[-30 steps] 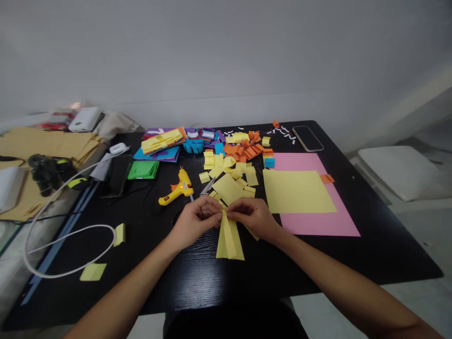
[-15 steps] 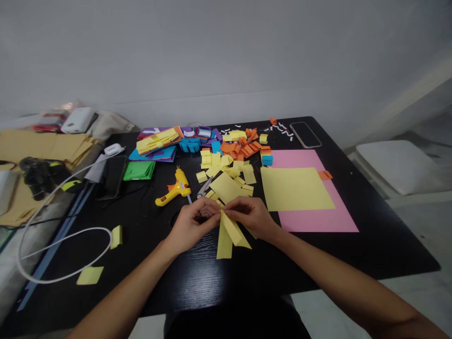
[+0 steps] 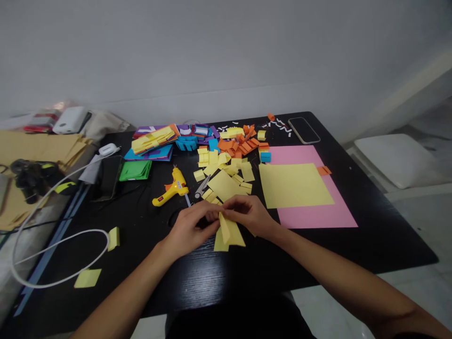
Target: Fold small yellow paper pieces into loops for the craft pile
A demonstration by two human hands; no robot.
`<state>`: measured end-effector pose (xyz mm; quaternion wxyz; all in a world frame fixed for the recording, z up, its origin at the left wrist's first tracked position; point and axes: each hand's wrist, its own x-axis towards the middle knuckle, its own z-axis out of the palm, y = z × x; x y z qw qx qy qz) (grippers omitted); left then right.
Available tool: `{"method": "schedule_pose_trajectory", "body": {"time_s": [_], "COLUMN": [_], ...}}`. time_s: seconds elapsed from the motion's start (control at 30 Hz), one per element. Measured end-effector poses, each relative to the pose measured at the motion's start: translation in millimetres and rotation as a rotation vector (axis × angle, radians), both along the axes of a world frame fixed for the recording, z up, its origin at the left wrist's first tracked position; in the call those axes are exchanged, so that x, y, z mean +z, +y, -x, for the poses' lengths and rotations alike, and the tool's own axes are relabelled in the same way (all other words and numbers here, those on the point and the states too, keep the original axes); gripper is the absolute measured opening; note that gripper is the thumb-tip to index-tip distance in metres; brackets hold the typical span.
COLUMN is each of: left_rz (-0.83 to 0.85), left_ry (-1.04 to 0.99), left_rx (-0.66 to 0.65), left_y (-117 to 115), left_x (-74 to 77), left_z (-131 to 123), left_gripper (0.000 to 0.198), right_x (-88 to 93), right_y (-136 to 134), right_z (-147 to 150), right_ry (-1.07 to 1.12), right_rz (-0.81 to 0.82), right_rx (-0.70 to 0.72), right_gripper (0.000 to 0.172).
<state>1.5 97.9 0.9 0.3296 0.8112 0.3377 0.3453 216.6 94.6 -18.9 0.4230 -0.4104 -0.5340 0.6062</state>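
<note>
My left hand (image 3: 192, 226) and my right hand (image 3: 247, 214) meet over the black table (image 3: 212, 278), both pinching the top of a folded yellow paper strip (image 3: 229, 233). The strip's loose ends hang toward me and rest on the table. Just beyond my fingers lies a heap of cut yellow paper pieces (image 3: 222, 176). A pair of scissors (image 3: 202, 187) and a yellow glue gun (image 3: 172, 188) lie beyond my left hand.
A yellow sheet (image 3: 294, 186) lies on a pink sheet (image 3: 318, 214) to the right. Orange, blue and purple paper pieces (image 3: 243, 143) and paper stacks (image 3: 151, 141) fill the far side. A phone (image 3: 303, 130) is far right, a white cable (image 3: 60, 254) loops at left.
The hanging ends of the yellow strip have been folded up shorter and swung together; my hands have closed in tighter around the strip's top. The view has drifted slightly.
</note>
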Motion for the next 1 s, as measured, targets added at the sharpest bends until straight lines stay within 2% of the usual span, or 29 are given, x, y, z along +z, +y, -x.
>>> {"method": "schedule_pose_trajectory", "body": {"time_s": [0.13,0.27,0.37,0.5,0.73,1.0], "left_rz": [0.048,0.198,0.304,0.395,0.478,0.59], "left_ry": [-0.006,-0.055,-0.122,-0.2,-0.235,-0.3], "left_rx": [0.058,0.094,0.108,0.09,0.031,-0.002], "left_y": [-0.5,-0.9,0.2,1.6,1.9,4.1], "left_x": [-0.2,0.7,-0.4,-2.7,0.4,2.8], "left_z": [-0.5,-1.0,-2.0,-3.6,-2.8,-3.3], "left_gripper": [0.017,0.007,0.008,0.011,0.009,0.015], "right_x": [-2.0,-1.2,0.8,2.7,7.4,8.9], "right_y": [1.0,0.9,0.6,-0.1,-0.3,1.9], "right_z": [-0.2,0.7,1.1,0.8,-2.5,-5.1], "right_ry": [0.046,0.041,0.037,-0.014,-0.104,-0.092], "right_rz": [0.017,0.004,-0.011,-0.027,-0.237,-0.241], "right_rx": [0.004,-0.028,-0.021,0.015,0.07,0.096], "right_gripper": [0.021,0.02,0.016,0.013,0.006,0.006]}}
